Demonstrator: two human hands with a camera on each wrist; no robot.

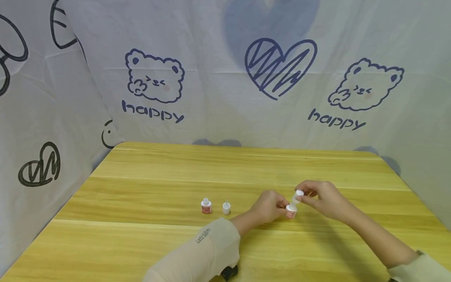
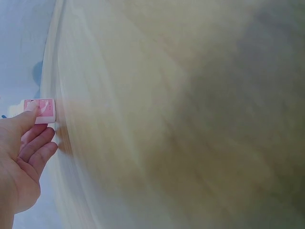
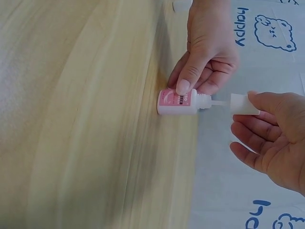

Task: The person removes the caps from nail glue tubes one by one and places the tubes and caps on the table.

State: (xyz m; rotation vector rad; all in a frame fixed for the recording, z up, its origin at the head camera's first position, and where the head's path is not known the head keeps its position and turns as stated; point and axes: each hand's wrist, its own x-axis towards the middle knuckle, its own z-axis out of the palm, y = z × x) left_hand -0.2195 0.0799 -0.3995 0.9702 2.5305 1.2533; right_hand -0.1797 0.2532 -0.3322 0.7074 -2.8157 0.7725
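Note:
A small white bottle with a pink label (image 1: 291,212) stands at the right of the table, and my left hand (image 1: 269,207) pinches its body between thumb and fingers. My right hand (image 1: 327,199) holds a white cap (image 3: 242,104) just above the bottle's neck. From the cap a thin pale stem (image 3: 218,102) reaches to the neck opening, its lower end hidden inside. In the left wrist view, the thumb lies over the label of the bottle (image 2: 44,110), and the other fingers curl loosely below.
Left of my hands stand a second small bottle with a reddish label (image 1: 206,207) and a loose white cap (image 1: 226,208), its stem pointing up. The wooden table (image 1: 148,168) meets a white printed cloth (image 1: 211,94) at the back. A dark object (image 1: 229,272) shows under the left sleeve.

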